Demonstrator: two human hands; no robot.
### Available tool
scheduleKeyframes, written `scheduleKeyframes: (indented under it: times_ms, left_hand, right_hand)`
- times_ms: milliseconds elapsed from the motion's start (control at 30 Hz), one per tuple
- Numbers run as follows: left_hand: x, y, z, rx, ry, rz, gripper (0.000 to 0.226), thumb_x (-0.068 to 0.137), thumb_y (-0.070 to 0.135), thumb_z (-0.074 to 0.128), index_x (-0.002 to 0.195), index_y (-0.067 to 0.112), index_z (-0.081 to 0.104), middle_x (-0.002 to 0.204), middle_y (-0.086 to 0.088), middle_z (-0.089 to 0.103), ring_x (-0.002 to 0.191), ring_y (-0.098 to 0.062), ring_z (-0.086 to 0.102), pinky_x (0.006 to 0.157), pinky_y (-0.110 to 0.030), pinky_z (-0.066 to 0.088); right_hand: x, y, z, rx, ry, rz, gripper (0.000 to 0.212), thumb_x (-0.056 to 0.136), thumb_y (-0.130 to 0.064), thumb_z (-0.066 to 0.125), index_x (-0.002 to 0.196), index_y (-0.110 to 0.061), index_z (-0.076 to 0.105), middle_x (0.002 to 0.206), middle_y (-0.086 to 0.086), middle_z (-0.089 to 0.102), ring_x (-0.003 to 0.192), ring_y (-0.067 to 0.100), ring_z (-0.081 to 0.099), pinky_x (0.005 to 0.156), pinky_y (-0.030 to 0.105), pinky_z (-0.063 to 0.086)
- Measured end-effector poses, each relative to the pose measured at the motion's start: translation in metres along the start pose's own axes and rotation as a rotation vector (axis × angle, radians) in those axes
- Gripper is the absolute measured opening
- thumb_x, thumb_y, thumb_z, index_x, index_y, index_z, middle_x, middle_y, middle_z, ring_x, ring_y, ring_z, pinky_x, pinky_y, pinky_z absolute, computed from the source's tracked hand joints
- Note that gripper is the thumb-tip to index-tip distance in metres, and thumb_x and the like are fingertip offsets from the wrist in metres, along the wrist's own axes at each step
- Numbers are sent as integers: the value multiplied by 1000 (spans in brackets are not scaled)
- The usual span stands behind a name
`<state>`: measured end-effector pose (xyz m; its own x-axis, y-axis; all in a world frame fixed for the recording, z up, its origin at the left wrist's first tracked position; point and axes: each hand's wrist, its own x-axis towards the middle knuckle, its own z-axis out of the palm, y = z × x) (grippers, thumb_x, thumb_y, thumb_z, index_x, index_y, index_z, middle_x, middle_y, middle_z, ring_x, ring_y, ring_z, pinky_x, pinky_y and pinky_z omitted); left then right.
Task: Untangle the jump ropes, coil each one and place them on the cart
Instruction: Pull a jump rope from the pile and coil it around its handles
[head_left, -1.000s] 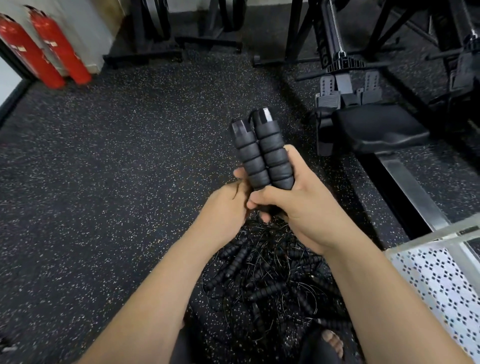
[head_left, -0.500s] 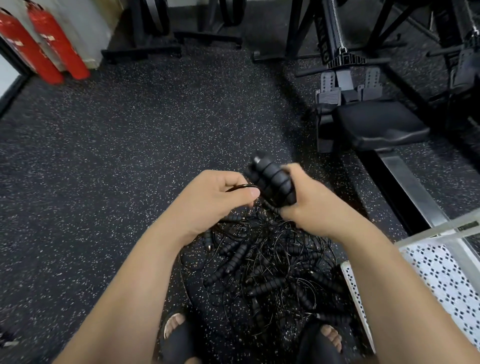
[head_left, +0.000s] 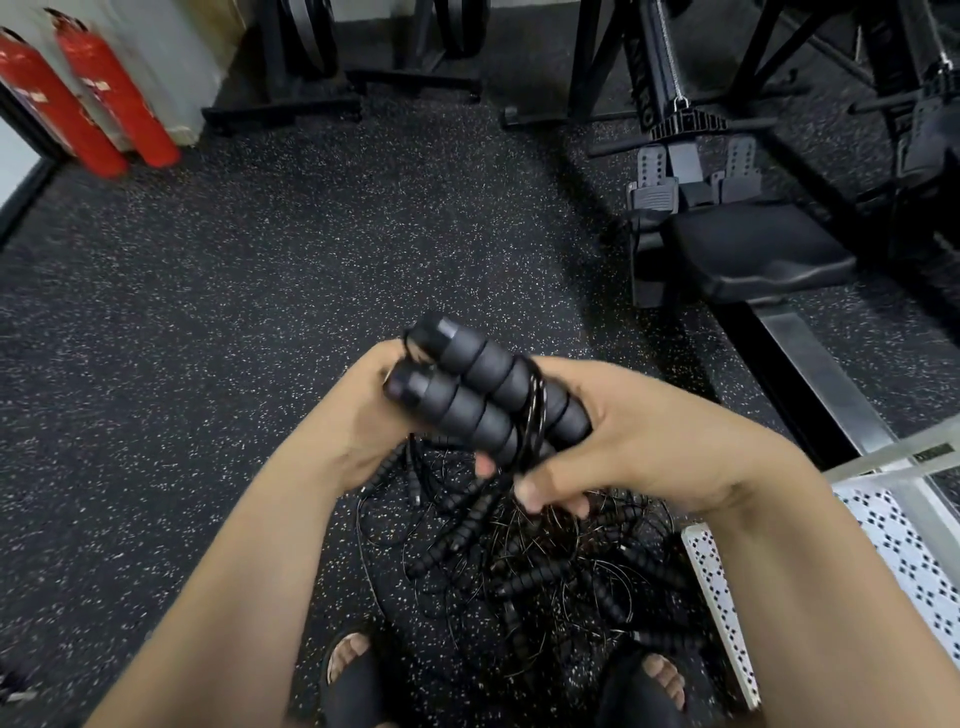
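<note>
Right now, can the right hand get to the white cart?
Probably yes. The right hand grips the jump rope handles, and the cart stands just beside that arm with nothing between.

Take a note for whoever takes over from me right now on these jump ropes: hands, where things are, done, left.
Right hand grips the paired jump rope handles, cord wound around them. Left hand holds their cord end.
Tangled pile lies on the floor between the feet; cart stands to the right.
Done: one rope nearly bundled. Left: set it on the cart, then untangle and coil the pile.
</note>
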<state>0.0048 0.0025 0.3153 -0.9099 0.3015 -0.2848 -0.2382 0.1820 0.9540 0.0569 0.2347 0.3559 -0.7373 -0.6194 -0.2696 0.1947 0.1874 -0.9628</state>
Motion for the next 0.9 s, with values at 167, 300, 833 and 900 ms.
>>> scheduleKeyframes:
  times_ms: [167,300,833,900]
  left_hand:
    - [2,-6,17,87,-90,-3,40,108,40,59,96,2,67,60,7,29,53,-11,20,52,-26,22]
    - [1,-6,28,292,-89,30,43,111,49,52,94,16,74,63,7,31,57,-13,27,58,-32,27]
    - [-2,-3,4,264,81,207,31,84,41,87,79,13,75,60,12,55,53,-3,40,54,-14,33]
    - [-1,-4,1,204,59,206,33,77,43,86,78,13,74,62,11,54,53,-4,40,54,-16,34]
  right_hand:
    - [11,9,-8,138,435,-65,47,83,18,75,124,3,56,106,17,79,75,22,68,52,32,50]
    - [20,26,-16,-22,761,8,51,79,0,82,116,-14,49,100,9,80,64,24,68,57,41,53]
    - [13,36,-16,-388,-27,377,56,73,6,79,111,-23,51,104,13,78,75,27,69,59,41,55]
    - [6,28,-12,-254,-155,310,52,81,13,77,119,-11,50,106,14,79,80,22,69,57,36,51]
